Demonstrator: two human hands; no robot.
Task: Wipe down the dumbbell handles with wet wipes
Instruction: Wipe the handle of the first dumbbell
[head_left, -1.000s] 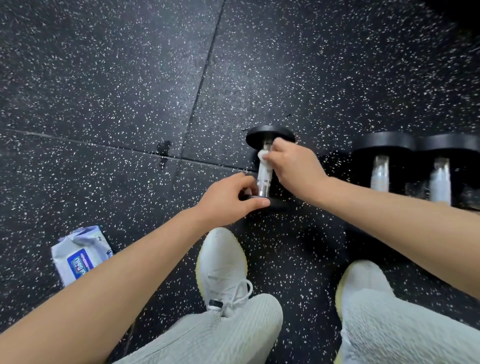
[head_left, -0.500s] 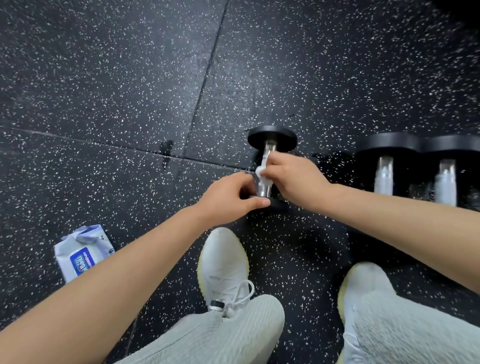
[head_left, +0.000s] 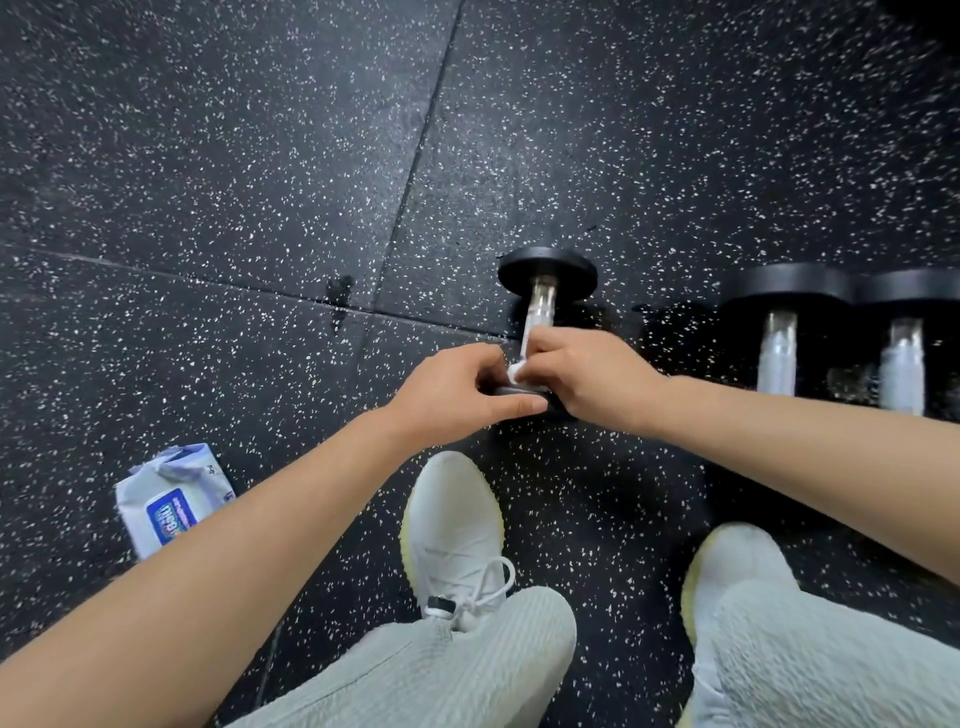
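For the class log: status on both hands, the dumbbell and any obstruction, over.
Left hand grips near head of dumbbell. Right hand pinches wet wipe round handle, near end. Other dumbbells apart, right; nothing blocking.

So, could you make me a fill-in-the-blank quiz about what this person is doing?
The right hand holds a crumpled white wet wipe against the small black dumbbell at its chrome ____.
The left hand grips the near end of that same ____.
The white-and-blue wipes pack lies on the speckled black rubber ____.
Missing: handle; dumbbell; floor.
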